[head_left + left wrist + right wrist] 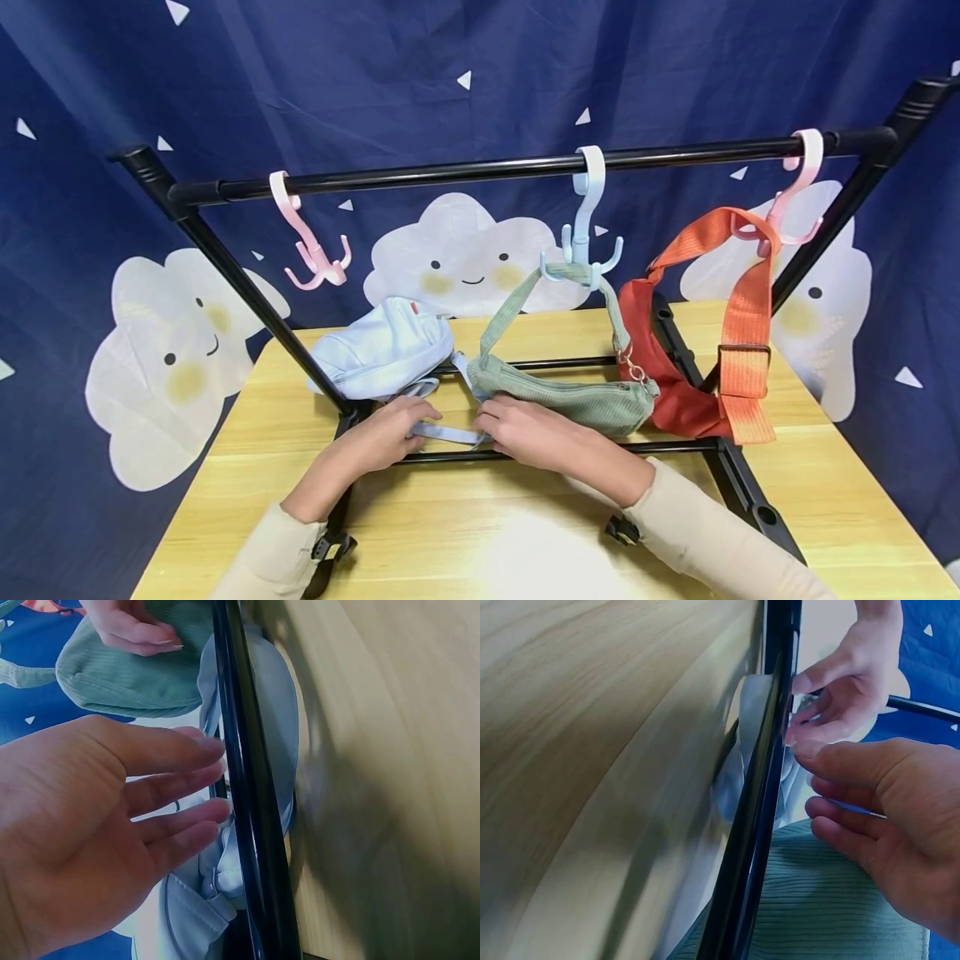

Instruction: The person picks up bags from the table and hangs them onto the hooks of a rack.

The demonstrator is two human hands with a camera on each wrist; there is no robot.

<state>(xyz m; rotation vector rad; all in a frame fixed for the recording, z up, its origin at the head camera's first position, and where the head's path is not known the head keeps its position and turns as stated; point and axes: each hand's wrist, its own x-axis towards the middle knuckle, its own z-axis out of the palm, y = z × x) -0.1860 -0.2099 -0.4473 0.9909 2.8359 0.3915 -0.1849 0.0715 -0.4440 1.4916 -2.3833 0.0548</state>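
A light blue bag (382,354) lies on the table at the left, inside the rack's base. Its strap (447,433) runs between my two hands, behind the black front bar (255,795). My left hand (390,429) is beside the strap's left end, fingers extended; the left wrist view shows nothing gripped. My right hand (525,429) is at the strap's other end, thumb and fingers apart in the right wrist view. Just behind the right hand, a green corduroy bag (577,404) hangs by its handle from a blue hook (588,225).
A red bag (652,358) with an orange strap (746,325) hangs from a pink hook (798,192) at the right. Another pink hook (307,237) hangs at the left of the rack's top bar (465,171). A cloud-printed blue curtain (420,83) stands behind the wooden table (450,517).
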